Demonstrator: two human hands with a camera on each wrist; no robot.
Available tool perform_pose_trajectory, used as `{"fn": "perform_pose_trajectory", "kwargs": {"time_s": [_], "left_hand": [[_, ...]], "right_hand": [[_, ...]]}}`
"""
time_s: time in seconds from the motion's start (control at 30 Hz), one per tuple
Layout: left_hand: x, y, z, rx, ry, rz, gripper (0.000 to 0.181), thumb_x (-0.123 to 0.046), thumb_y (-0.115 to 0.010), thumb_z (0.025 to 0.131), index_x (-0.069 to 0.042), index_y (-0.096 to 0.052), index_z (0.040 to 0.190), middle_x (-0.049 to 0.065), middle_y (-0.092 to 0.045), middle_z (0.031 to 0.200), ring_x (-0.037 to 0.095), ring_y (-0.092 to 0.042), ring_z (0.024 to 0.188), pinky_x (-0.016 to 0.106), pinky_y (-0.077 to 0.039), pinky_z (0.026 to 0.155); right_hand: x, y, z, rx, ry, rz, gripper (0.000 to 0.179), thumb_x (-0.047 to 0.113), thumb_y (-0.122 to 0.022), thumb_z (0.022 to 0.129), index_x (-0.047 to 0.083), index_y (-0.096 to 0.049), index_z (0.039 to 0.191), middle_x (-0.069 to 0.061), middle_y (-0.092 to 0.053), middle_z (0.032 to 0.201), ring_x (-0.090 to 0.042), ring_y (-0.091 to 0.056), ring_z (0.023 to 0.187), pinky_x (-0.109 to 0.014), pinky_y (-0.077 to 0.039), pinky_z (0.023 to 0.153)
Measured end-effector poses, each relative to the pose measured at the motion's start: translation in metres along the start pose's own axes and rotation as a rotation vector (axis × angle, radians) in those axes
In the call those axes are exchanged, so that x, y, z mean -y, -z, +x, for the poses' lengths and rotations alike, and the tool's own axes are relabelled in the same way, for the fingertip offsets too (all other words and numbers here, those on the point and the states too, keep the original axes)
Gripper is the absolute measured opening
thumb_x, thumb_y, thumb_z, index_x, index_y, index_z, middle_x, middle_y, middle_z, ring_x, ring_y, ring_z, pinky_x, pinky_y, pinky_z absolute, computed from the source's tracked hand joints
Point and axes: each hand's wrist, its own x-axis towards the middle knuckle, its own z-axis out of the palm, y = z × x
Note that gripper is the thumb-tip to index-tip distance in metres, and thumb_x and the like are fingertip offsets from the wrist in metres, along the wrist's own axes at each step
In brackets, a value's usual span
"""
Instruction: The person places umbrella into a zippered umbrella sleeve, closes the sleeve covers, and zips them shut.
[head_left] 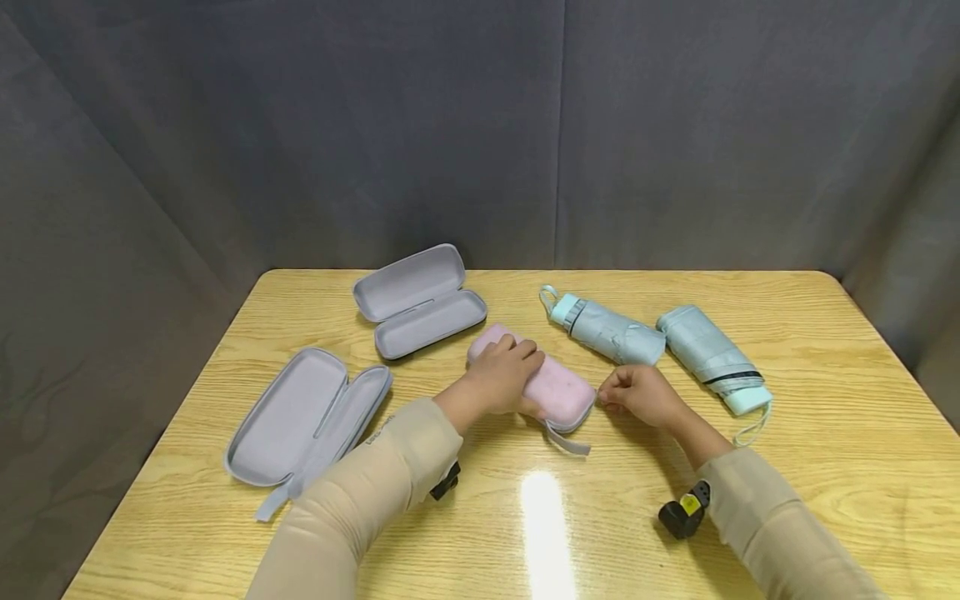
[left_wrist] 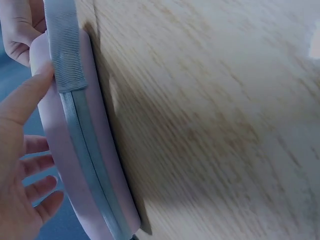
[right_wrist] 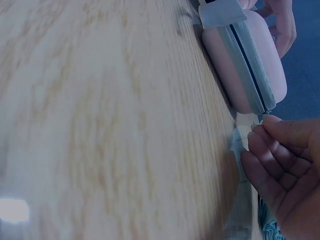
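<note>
A pink zippered glasses case (head_left: 560,392) lies mid-table with a grey strap (head_left: 567,442) at its near side. Over its top, my left hand (head_left: 501,375) holds it, thumb on the near side and fingers reaching across. In the right wrist view the case's zipper (right_wrist: 248,70) runs along the side to its end. There my right hand (head_left: 642,395) pinches the small zipper pull (right_wrist: 267,114) between thumb and forefinger; the fingertips mostly hide the pull. The strap crosses the zipper beside my left thumb (left_wrist: 30,95) in the left wrist view.
Two grey glasses cases lie open to the left, one nearer (head_left: 285,417) and one farther back (head_left: 431,323). Behind my right hand is a folded pale-blue umbrella (head_left: 611,332), with a second folded umbrella (head_left: 708,350) to its right. A grey curtain (head_left: 480,133) hangs behind the wooden table (head_left: 847,400).
</note>
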Motion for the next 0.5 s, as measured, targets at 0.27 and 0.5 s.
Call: {"fn": "perform_pose_trajectory", "kwargs": {"time_s": [0.27,0.5], "left_hand": [[0.0026,-0.0055,-0.0017,0.005,0.005,-0.048,0.076,-0.062,-0.055,0.067,-0.015,-0.041,0.125,0.003,-0.031,0.134,0.023,-0.026,0.120,0.039,-0.025,0.093],[0.0067,-0.0053,-0.0021,0.019,-0.027,-0.101,0.075,-0.056,-0.057,0.070,-0.013,-0.039,0.128,0.006,-0.032,0.135,0.025,-0.025,0.123,0.038,-0.018,0.099]], "right_hand": [[-0.0018,-0.0012,0.0008,0.000,0.002,0.014,0.007,-0.001,-0.059,0.078,-0.007,-0.061,0.076,-0.011,-0.062,0.070,-0.015,-0.052,0.059,-0.026,-0.045,0.053],[-0.0027,-0.0018,0.0005,0.002,-0.001,0.036,0.006,-0.003,-0.058,0.078,-0.009,-0.060,0.076,-0.012,-0.061,0.070,-0.015,-0.054,0.060,-0.027,-0.047,0.054]]}}
